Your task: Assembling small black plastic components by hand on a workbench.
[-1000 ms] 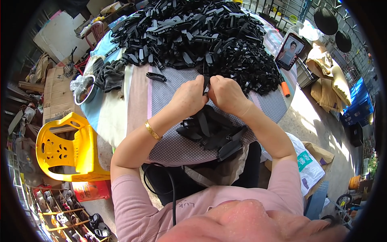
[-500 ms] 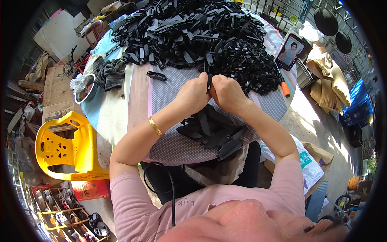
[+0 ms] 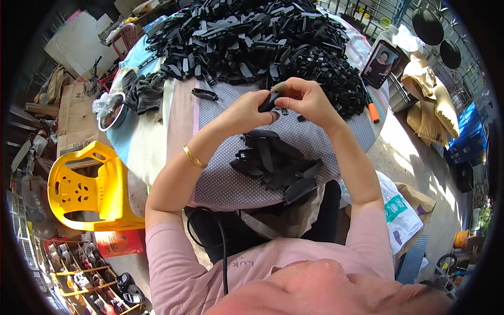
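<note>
My left hand (image 3: 247, 111) and my right hand (image 3: 304, 98) meet above the table and together pinch a small black plastic part (image 3: 270, 101). Just beyond them rises a big heap of similar black plastic parts (image 3: 252, 37) that covers the far half of the table. Below my hands, on the dotted grey cloth (image 3: 220, 178), lies a smaller stack of black parts (image 3: 275, 165) close to the near edge. A single black part (image 3: 205, 94) lies apart to the left. A gold bangle (image 3: 194, 156) circles my left wrist.
A yellow plastic chair (image 3: 84, 186) stands left of the table. A framed photo (image 3: 380, 65) and an orange-handled tool (image 3: 371, 109) sit at the table's right edge. Dark gloves (image 3: 144, 90) and a round metal lid (image 3: 107, 113) lie on the left. Shoes on a rack (image 3: 89, 278) are lower left.
Both hands stayed together over the cloth; the black part between the fingers has been turned and now sits lower between the fingertips.
</note>
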`<state>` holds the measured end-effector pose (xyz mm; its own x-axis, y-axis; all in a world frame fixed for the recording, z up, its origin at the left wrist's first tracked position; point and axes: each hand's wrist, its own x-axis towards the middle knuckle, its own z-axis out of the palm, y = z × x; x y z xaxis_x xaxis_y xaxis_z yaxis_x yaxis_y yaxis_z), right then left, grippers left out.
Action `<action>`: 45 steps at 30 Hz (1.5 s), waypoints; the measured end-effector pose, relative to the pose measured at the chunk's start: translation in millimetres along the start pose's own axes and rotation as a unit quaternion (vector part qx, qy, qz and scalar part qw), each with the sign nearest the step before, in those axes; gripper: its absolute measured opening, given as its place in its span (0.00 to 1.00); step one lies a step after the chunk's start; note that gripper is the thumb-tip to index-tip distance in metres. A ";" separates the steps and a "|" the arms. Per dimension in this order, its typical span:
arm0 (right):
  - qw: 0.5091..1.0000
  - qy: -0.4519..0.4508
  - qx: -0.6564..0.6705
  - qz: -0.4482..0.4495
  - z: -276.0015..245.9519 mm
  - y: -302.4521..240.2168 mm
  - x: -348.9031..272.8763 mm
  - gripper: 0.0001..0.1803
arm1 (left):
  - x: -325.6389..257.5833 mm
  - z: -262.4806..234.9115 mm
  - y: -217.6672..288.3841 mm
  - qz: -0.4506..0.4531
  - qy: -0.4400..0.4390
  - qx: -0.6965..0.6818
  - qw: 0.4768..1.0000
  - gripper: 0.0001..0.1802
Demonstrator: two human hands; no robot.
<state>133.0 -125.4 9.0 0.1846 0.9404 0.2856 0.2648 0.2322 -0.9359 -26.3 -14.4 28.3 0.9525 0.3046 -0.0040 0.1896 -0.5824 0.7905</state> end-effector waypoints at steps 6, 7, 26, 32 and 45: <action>0.999 -0.016 0.042 0.003 -0.6 -3.3 -0.7 0.16 | -9.9 -8.6 19.3 0.012 -0.019 0.029 0.999 0.15; 0.995 -0.022 0.091 0.042 -8.9 -7.6 0.5 0.17 | -15.4 -13.4 27.3 0.012 -0.019 0.029 0.999 0.15; 0.956 0.104 -0.256 -0.103 17.0 2.4 -7.2 0.11 | -9.9 -82.3 -74.4 -0.101 0.089 0.433 0.891 0.16; 0.981 0.150 -0.093 -0.082 15.4 6.3 -4.9 0.11 | 2.0 -49.9 -25.4 -0.030 0.124 -0.022 0.992 0.15; 0.987 0.121 -0.040 -0.101 29.9 -5.5 -9.3 0.10 | 8.0 -17.9 -26.9 0.107 0.050 -0.401 0.909 0.25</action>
<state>101.5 -128.0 5.3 0.3389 0.7879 0.5142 0.3916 0.3788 -0.8385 -28.0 17.2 18.0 0.9129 0.3402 0.2256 -0.2695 0.0870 0.9591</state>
